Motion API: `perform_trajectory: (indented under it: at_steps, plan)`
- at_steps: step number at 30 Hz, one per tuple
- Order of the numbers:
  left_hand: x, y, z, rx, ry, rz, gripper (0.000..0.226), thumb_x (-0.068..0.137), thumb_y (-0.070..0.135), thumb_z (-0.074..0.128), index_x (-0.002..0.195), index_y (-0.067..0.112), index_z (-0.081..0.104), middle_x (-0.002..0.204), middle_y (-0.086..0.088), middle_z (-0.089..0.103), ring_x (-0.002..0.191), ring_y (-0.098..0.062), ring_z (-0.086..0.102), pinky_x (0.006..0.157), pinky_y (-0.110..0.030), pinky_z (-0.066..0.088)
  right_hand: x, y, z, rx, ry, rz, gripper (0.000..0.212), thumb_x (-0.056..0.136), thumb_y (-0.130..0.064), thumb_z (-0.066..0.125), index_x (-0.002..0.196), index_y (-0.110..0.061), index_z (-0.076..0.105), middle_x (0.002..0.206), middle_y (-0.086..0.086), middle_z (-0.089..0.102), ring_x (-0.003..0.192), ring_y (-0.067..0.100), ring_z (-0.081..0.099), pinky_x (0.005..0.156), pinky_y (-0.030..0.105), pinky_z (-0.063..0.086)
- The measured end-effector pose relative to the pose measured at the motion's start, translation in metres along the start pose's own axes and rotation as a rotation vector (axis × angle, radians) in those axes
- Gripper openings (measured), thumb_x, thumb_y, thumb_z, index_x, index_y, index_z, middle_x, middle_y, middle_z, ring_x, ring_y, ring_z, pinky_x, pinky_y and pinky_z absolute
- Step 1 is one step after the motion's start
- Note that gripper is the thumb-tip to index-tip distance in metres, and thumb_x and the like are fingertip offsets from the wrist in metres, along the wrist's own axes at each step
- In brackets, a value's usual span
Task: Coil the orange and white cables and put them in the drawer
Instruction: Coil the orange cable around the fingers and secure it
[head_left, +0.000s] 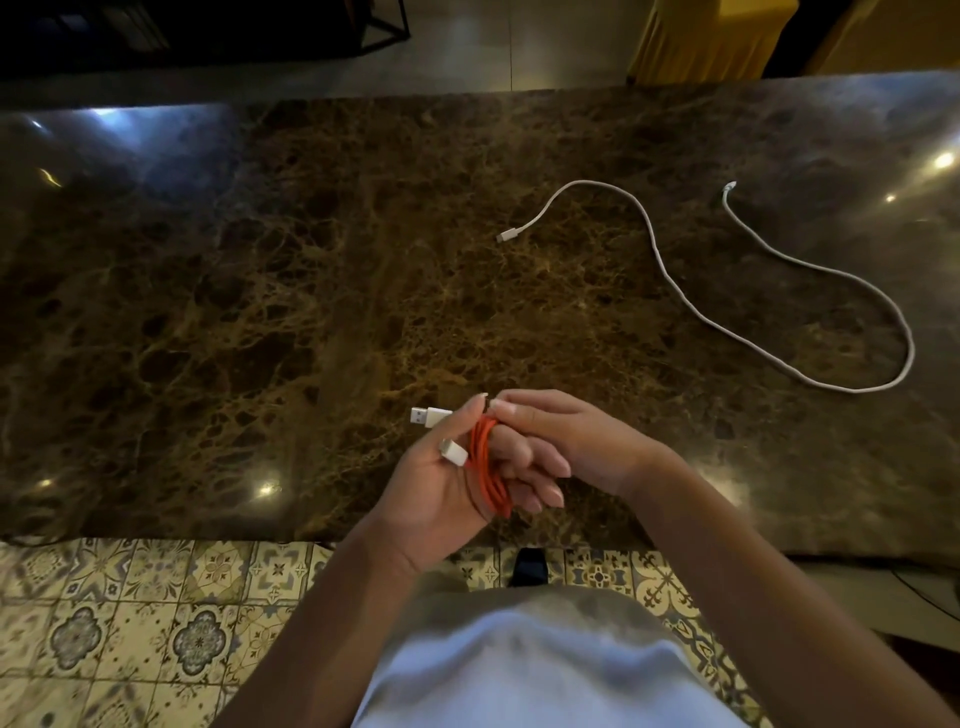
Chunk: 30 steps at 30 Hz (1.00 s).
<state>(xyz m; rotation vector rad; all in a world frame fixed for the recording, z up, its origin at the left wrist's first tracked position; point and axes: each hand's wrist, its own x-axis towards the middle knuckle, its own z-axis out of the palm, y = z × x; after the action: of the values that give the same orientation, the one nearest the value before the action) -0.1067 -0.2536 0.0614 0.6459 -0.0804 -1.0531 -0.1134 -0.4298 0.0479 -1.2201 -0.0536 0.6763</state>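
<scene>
While held by both hands (498, 457), orange cable (488, 467) coil lengthwise toward viewer.

surface: dark brown veined polished marble table (311, 291) | on it: thin white charging cable (675, 291), uncoiled in loose curves, toward the table's far right

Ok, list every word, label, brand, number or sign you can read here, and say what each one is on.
None can be read.
Orange cable, coiled in the left hand with the right hand on it: no print visible; its white plugs show no legible marking.
White cable on the marble table: no marking visible.
</scene>
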Motion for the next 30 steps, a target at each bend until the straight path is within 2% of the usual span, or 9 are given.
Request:
perform_trajectory:
  at_steps: [2,4,7,10,15,17,19,26,30]
  plan:
    - [0.0,0.0,-0.003,-0.022,-0.108,-0.046,0.07,0.108,0.043,0.027,0.104,-0.006,0.076,0.116,-0.03,0.073,0.095,-0.035,0.077,0.081,-0.032,0.063,0.0,0.007,-0.001,0.02,-0.031,-0.013,0.059,0.101,-0.044,0.06,0.1,0.014,0.051,0.075,0.019,0.054,0.059,0.026,0.059,0.058,0.025,0.051]
    - [-0.001,0.001,-0.006,0.0,-0.132,-0.082,0.07,0.109,0.044,0.028,0.106,-0.007,0.076,0.119,-0.03,0.072,0.1,-0.038,0.077,0.083,-0.033,0.064,-0.001,0.013,0.0,0.027,-0.034,-0.05,0.047,0.103,-0.035,0.058,0.097,0.012,0.051,0.069,0.014,0.058,0.054,0.018,0.06,0.056,0.024,0.05]
    - [-0.001,0.009,-0.007,0.091,-0.033,-0.117,0.072,0.108,0.044,0.03,0.083,-0.005,0.077,0.099,-0.028,0.077,0.091,-0.041,0.077,0.081,-0.036,0.065,-0.001,0.013,0.006,0.055,0.017,-0.121,0.024,0.107,-0.014,0.05,0.092,0.006,0.054,0.054,-0.002,0.063,0.044,0.006,0.06,0.054,0.02,0.05]
    - [0.004,0.017,-0.003,0.23,0.116,-0.14,0.074,0.107,0.042,0.032,0.06,-0.001,0.071,0.077,-0.024,0.075,0.076,-0.036,0.078,0.072,-0.034,0.064,0.002,0.011,0.007,0.042,0.073,-0.18,0.03,0.106,-0.01,0.052,0.086,0.013,0.049,0.051,0.011,0.06,0.036,0.014,0.057,0.049,0.024,0.05]
    - [0.019,0.024,-0.002,0.33,0.282,-0.065,0.075,0.105,0.04,0.04,0.038,0.013,0.06,0.043,-0.009,0.06,0.046,-0.025,0.067,0.059,-0.032,0.058,0.005,0.005,0.009,0.001,0.141,-0.229,0.032,0.106,-0.016,0.055,0.095,0.013,0.047,0.06,0.018,0.065,0.044,0.025,0.062,0.055,0.047,0.051]
    - [0.021,0.027,0.0,0.306,0.274,-0.06,0.075,0.104,0.037,0.036,0.034,0.015,0.055,0.041,-0.01,0.06,0.042,-0.025,0.066,0.05,-0.026,0.055,0.005,0.002,0.005,-0.065,0.144,-0.225,0.029,0.106,-0.017,0.055,0.104,0.011,0.05,0.065,0.018,0.068,0.051,0.029,0.065,0.061,0.064,0.046]
    - [0.02,0.03,-0.001,0.289,0.28,-0.079,0.075,0.103,0.035,0.035,0.034,0.011,0.055,0.044,-0.015,0.063,0.042,-0.027,0.067,0.043,-0.025,0.052,0.005,0.001,0.003,-0.114,0.147,-0.216,0.028,0.105,-0.018,0.056,0.105,0.01,0.051,0.067,0.018,0.068,0.054,0.029,0.065,0.063,0.07,0.044]
    - [0.023,0.023,-0.003,0.497,0.63,0.041,0.071,0.111,0.031,0.038,0.046,0.007,0.052,0.047,-0.015,0.059,0.045,-0.029,0.065,0.043,-0.027,0.053,0.014,0.01,0.003,-0.251,0.285,-0.267,0.025,0.106,-0.01,0.055,0.096,0.013,0.053,0.065,0.021,0.062,0.049,0.023,0.059,0.052,0.04,0.047]
    - [0.025,0.022,0.0,0.637,0.746,0.127,0.053,0.112,0.031,0.04,0.069,0.007,0.06,0.052,-0.009,0.06,0.047,-0.024,0.063,0.047,-0.029,0.054,0.018,0.009,0.003,-0.324,0.32,-0.371,0.019,0.106,-0.01,0.057,0.099,0.008,0.055,0.081,0.026,0.067,0.057,0.032,0.061,0.057,0.043,0.053]
